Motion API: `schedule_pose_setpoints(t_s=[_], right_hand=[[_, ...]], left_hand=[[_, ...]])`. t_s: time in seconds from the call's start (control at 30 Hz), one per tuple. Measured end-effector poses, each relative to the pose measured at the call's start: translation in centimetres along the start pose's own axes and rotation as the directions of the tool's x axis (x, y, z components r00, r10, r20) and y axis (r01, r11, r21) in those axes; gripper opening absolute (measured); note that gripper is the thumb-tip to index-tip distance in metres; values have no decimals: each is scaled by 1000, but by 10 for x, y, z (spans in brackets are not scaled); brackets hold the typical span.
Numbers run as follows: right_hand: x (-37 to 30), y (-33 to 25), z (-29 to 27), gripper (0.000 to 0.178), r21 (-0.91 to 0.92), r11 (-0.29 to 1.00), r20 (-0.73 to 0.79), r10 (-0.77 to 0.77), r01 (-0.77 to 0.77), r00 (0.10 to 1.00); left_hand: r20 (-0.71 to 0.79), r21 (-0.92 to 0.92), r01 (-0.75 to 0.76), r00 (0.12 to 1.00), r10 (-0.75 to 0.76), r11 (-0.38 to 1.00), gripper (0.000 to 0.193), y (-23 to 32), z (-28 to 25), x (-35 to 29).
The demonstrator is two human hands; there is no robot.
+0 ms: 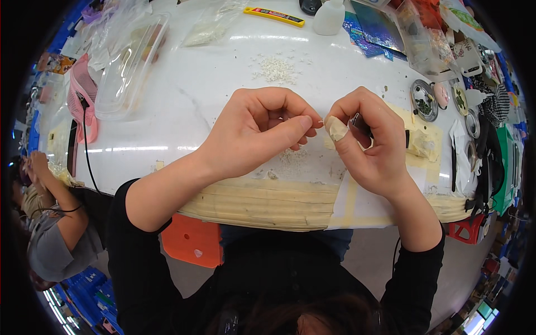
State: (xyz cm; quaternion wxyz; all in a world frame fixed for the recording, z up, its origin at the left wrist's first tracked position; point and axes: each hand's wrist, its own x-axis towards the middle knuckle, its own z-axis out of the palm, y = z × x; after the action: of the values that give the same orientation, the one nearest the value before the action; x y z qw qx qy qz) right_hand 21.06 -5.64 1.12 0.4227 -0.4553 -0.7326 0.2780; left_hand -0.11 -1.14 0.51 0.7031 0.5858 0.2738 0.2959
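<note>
Over the near middle of the white table (212, 72), my two hands meet almost fingertip to fingertip. My left hand (254, 128) pinches a tiny whitish piece (320, 121) between thumb and forefinger. Close against it, my right hand (374, 139) is closed too, with beige tape (336, 128) wrapped round its thumb tip. A small dark, shiny object (361, 124) shows inside its curled fingers; its kind is hidden. Beyond the hands lies a loose pile of tiny white pieces (276, 70). More white bits (291, 159) are scattered below my left hand.
Farther back are a yellow utility knife (273, 17), a white squeeze bottle (329, 18) and a bag of white bits (206, 33). A clear plastic box (131, 72) stands left, round tins (424, 100) right. Tape strips (262, 204) cover the front edge. Another person (58, 234) sits left.
</note>
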Motion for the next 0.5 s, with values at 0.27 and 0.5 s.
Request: schedule_pose_setpoints(t_s=[0.27,0.5], right_hand=[[1,-1,-1,13,-95,990,-3,-109,109,994],[0,3,4,10,-100,979,-13,-181,179,983]], left_hand=[[-32,54,6,999,-4,999,10,-1,2,-1],[-17,205,-128,991,134,970,7,-3,2,-3]])
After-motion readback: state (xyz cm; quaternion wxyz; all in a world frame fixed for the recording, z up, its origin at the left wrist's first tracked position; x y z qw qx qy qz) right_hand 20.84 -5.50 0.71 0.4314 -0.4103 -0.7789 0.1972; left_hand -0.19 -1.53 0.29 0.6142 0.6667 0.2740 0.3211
